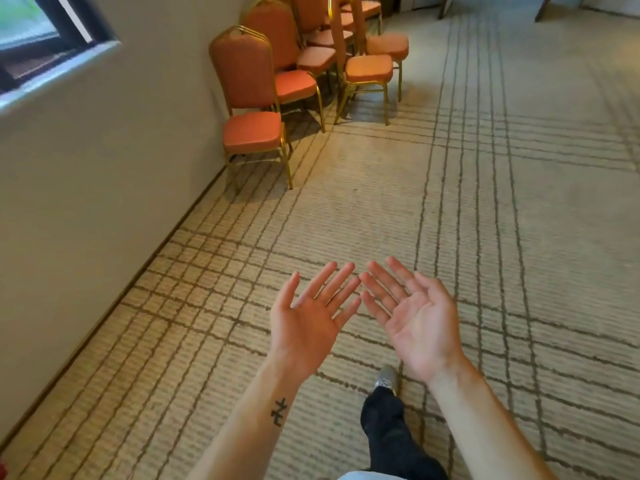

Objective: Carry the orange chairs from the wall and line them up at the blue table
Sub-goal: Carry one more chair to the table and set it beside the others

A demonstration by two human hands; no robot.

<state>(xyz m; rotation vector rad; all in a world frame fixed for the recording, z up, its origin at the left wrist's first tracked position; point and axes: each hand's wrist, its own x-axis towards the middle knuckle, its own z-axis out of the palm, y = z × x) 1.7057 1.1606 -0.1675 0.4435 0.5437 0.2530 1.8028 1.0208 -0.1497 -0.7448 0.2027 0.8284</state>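
We note a window at the upper left corner, cut off by the frame, set in a plain wall. The orange chairs, gold-framed, stand along the left edge of the carpet where it meets that wall. The nearest chair has its seat turned toward us, and the others are ranked close behind it, with a second file just beside them to the right. The farthest chairs are cropped by the top edge and one seat is blurred, so we cannot give a count. Lower down, well apart from the chairs, the left hand is held palm up with its fingers straight and spread, gripping nothing. A small dark tattoo marks that forearm. Between the forearms a dark trouser leg and a grey shoe step onto the carpet. The right hand is likewise palm up, fully spread and holding nothing. The fingertips of the two hands lie near each other, and we cannot tell whether they touch.
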